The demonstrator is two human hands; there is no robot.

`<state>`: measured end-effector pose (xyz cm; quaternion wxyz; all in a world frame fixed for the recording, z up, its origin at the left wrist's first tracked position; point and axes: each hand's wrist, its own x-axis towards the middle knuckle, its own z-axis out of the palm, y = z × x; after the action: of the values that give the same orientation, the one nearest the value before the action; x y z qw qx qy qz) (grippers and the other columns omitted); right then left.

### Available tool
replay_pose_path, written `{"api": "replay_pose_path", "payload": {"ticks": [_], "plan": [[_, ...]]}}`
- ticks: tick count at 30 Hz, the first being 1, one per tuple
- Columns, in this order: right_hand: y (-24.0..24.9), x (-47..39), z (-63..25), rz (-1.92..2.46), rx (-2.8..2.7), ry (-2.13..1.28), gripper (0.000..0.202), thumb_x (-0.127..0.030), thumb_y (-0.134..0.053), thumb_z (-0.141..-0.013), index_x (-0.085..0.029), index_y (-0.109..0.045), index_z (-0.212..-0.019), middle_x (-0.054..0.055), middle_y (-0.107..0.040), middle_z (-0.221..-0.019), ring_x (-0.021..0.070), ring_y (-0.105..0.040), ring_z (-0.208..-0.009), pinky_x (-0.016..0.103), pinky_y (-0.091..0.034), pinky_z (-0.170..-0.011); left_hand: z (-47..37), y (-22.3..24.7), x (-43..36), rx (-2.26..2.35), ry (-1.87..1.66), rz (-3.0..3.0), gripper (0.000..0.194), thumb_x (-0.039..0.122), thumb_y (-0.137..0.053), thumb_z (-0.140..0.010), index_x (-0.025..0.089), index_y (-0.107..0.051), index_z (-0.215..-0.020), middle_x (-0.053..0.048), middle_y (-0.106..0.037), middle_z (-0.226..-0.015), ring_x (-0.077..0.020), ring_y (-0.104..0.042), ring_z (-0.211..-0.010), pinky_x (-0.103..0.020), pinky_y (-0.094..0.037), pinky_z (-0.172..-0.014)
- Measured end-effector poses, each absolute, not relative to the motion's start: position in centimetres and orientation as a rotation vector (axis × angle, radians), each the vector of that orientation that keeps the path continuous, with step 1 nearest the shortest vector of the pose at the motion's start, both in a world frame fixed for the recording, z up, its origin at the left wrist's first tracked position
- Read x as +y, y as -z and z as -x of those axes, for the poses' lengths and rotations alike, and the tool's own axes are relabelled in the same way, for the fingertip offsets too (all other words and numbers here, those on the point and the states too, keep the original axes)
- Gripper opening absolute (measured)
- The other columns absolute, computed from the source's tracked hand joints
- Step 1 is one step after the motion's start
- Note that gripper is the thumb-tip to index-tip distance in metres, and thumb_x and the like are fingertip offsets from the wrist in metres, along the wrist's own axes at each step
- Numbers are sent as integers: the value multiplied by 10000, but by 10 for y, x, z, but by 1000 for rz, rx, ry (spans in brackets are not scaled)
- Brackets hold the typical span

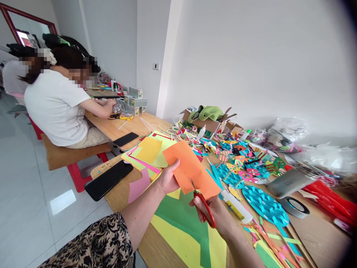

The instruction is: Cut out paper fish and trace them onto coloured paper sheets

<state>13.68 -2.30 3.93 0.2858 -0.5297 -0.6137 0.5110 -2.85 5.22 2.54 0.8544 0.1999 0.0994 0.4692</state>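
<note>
My left hand (169,178) grips the left edge of an orange sheet of paper (186,160), thumb on top. A shape is drawn in dark outline on the sheet's lower part. My right hand (212,210) is closed round the red handles of a pair of scissors (206,209). Their blades meet the paper beside the drawn outline. Under both hands lie green paper (178,214) and yellow paper (170,238) on the wooden table.
Left of the paper stack (150,149) lies a black phone (108,180). Paper fish (234,167), a glue bottle (237,208), a tape roll (294,206) and a metal canister (292,180) crowd the right. A person in white (55,104) sits at the adjoining table.
</note>
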Motion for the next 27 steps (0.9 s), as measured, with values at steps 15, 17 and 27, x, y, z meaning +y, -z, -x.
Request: {"api": "replay_pose_path", "payload": {"ticks": [15,17,27], "plan": [[-32,-22,-132,1319,-1535,-1382,505,-661,-684,-636,-188,-553,-754,-74,-444,-372,93,-369,-321,228,-279,-365,31,-25,52,206,-987,-440,397,388,-423,-950,100,-626,-1134,-141,-688,-1076,-259,-631,-1032,-368,-418,-924],[-31,-23,-133,1308,-1543,-1399,524,-667,-680,-643,-179,-571,-800,-77,-444,-381,94,-374,-330,229,-282,-371,31,-25,51,211,-987,-440,396,383,-417,-952,99,-626,-1132,-141,-690,-1069,-257,-636,-1017,-364,-420,-915],[-27,-25,-141,1294,-1689,-1357,587,-739,-498,-766,-162,-606,-769,-26,-490,-491,111,-446,-460,236,-312,-440,30,-24,49,191,-891,-470,435,398,-401,-953,77,-610,-1157,-162,-698,-1030,-271,-650,-989,-375,-410,-913]]}}
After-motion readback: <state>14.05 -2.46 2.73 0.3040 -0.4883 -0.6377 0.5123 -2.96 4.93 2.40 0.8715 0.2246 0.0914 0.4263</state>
